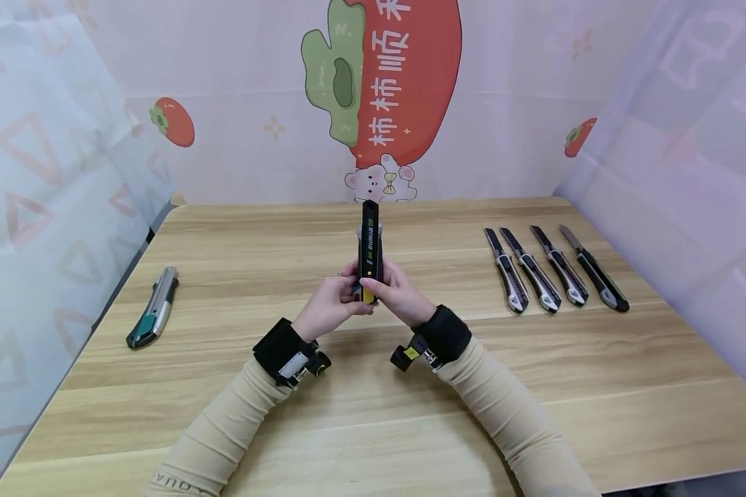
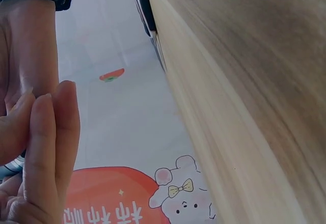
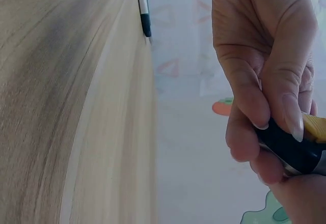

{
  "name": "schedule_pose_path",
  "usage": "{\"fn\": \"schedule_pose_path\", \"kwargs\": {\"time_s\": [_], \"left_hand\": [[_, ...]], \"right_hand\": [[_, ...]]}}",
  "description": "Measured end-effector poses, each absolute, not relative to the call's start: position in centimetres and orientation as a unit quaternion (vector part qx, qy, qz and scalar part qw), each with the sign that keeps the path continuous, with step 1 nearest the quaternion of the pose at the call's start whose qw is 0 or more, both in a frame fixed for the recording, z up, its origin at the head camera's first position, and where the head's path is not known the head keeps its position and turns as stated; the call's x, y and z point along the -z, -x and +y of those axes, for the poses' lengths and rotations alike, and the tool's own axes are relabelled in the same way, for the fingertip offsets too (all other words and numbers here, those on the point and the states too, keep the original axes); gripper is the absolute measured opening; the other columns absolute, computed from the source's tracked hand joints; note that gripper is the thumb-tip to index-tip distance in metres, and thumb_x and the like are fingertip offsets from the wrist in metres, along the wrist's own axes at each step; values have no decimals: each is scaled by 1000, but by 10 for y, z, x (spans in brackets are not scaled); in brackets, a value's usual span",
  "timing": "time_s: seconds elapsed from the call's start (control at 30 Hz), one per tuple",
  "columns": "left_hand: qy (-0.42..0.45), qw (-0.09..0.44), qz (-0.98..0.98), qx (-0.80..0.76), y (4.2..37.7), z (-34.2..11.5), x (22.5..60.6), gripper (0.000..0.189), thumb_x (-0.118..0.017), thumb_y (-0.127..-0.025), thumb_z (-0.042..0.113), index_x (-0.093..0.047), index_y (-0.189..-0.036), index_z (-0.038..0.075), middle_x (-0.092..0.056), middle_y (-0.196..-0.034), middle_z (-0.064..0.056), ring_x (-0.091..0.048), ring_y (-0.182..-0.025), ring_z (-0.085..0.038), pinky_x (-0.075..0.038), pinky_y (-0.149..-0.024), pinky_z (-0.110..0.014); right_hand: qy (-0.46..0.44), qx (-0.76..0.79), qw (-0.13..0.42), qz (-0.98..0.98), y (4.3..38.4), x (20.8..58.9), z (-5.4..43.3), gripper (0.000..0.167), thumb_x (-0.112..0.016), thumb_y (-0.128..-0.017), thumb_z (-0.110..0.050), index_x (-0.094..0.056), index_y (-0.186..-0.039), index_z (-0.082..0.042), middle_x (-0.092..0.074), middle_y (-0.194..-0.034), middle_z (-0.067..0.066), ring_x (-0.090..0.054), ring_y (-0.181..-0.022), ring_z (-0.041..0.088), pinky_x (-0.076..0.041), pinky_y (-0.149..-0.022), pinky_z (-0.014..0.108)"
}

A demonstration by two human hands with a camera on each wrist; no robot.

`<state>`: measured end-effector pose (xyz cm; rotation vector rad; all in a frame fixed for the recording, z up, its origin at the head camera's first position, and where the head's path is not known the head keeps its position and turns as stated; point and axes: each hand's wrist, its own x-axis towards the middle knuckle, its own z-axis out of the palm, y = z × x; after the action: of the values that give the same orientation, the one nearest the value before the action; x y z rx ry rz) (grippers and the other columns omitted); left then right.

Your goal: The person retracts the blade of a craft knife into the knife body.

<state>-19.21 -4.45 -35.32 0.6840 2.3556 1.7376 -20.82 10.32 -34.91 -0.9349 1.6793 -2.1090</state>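
Observation:
A black utility knife (image 1: 369,241) with small print along its body and a yellow patch near its lower end is held up at the middle of the table. My left hand (image 1: 329,304) grips its lower part from the left. From the right, my right hand (image 1: 405,295) holds the same end, thumb on the front. The right wrist view shows that hand's thumb and fingers pinching the black end (image 3: 293,150), beside a yellow ribbed part. In the left wrist view the left fingers (image 2: 41,142) meet the thumb, and the knife is mostly hidden.
On the right of the wooden table (image 1: 373,428) lie several black-and-grey cutters (image 1: 537,279) in a row, blades out. A silver-and-green cutter (image 1: 153,310) lies at the left. Printed cloth (image 1: 236,152) hangs behind the table and along both sides.

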Motion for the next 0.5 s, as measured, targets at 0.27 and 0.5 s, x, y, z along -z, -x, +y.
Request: {"fn": "schedule_pose_path", "kwargs": {"time_s": [0.27, 0.5], "left_hand": [[-220, 82, 782, -578, 191, -45, 349, 39, -62, -74, -2, -51, -111, -5, -61, -97, -22, -63, -83, -22, -52, -69, -27], [-213, 89, 791, -566, 192, -46, 350, 35, -60, -75, -3, -50, -108, -7, -62, -94, -22, -63, -82, -23, -52, -69, -28]], "right_hand": [[296, 731, 145, 598, 211, 336, 112, 31, -37, -89, -2, -34, -120, 2, -53, -105, 3, -51, -97, 12, -41, -83, 25], [243, 719, 81, 646, 212, 324, 123, 37, -43, -89, -15, -38, -124, -6, -53, -100, 1, -53, -89, 11, -48, -77, 34]]}}
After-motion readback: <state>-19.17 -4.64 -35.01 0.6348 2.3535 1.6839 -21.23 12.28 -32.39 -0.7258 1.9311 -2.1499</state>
